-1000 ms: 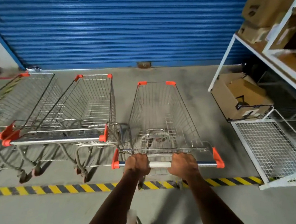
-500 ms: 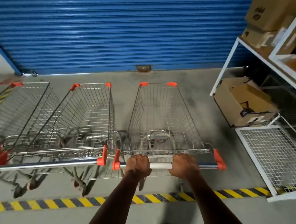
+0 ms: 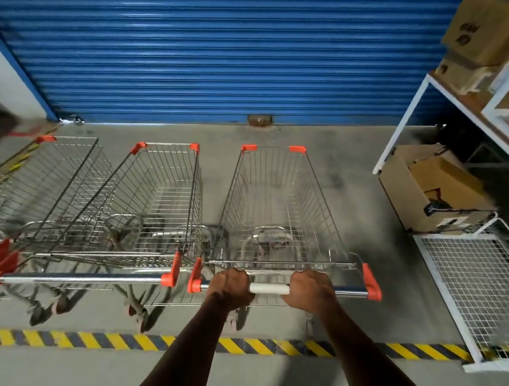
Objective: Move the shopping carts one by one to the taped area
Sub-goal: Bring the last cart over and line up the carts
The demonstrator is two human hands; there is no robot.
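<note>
On cart handle: left hand, right hand, fingers wrapped tight around bar.

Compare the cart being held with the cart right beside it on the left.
The held cart has both hands, left hand and right hand, on its handle; the neighbouring cart has none. A white sleeve covers the middle of the held cart's bar; the neighbour's is bare. Both are empty wire baskets with orange corners.

Silver wire shopping carts with orange corner caps and handle ends stand on a grey floor. Floor tape is striped yellow and black; the ribbed shutter is blue. Brown cardboard boxes sit by a white shelf frame.
</note>
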